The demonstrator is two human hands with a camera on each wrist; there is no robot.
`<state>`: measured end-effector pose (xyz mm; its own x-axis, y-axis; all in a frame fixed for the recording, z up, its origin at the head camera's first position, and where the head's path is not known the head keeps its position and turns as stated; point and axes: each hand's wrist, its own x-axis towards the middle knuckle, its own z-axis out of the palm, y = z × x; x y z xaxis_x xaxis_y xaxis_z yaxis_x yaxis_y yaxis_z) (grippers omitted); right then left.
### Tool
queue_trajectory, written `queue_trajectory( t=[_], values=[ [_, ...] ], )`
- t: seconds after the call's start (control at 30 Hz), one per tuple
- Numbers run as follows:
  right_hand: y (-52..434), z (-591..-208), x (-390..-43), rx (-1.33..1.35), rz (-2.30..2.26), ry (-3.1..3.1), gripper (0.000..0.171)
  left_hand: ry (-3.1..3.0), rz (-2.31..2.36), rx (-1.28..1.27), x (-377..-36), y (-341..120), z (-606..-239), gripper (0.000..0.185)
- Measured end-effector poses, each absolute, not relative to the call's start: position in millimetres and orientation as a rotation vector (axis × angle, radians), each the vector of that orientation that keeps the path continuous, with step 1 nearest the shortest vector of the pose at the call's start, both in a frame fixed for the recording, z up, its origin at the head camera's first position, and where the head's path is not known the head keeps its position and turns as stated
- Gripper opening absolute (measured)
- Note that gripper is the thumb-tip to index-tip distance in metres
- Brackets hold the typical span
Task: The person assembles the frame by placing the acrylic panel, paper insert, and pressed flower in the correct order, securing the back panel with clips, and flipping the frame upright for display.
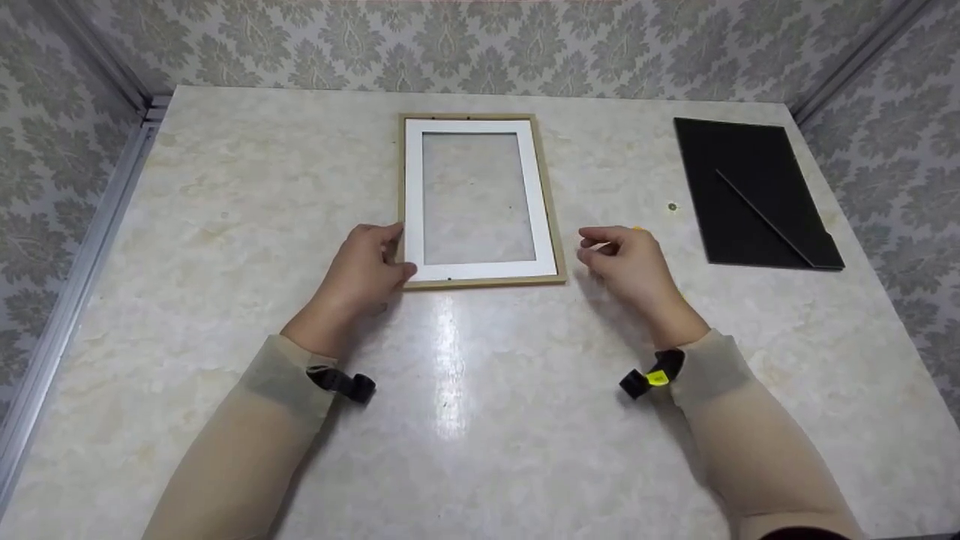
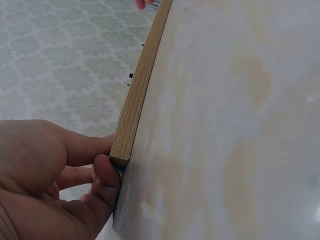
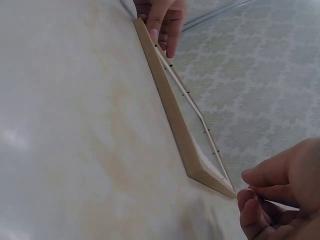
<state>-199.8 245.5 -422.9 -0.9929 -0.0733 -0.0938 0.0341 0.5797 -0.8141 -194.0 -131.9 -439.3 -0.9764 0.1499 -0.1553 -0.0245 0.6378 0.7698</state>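
Note:
A picture frame [image 1: 556, 225] with a thin wooden border lies on the table, a white mat [image 1: 480, 271] inside it around a clear window. My left hand [image 1: 367, 259] grips its near left corner, thumb over the border; in the left wrist view the fingertips [image 2: 107, 172] curl against the wooden corner. My right hand [image 1: 626, 259] is just right of the frame, apart from it, fingers loosely bent. No object shows between its thumb and fingers in the right wrist view, where the hand [image 3: 280, 195] is beside the frame's near right corner.
A black backing board [image 1: 750, 217] with a folded stand leg [image 1: 769, 217] lies at the right of the table [image 1: 480, 465]. Between it and my right hand is a small round piece [image 1: 672, 206]. A bit of orange [image 1: 637, 229] peeks out behind that hand. Patterned walls [image 1: 480, 45] enclose the table.

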Motion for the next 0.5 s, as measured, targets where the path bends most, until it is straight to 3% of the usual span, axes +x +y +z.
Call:
queue_trajectory(
  t=[0.23,0.5],
  values=[
    [288.0,-387.3,-201.0,0.090,-1.529,2.816,0.037,2.616,1.312,0.102,-192.1,-133.2,-439.3,0.070],
    [331.3,-386.3,-197.4,0.236,-1.317,2.909,0.038,2.584,1.362,0.093,-192.0,-132.6,-439.4,0.069]
  ],
)
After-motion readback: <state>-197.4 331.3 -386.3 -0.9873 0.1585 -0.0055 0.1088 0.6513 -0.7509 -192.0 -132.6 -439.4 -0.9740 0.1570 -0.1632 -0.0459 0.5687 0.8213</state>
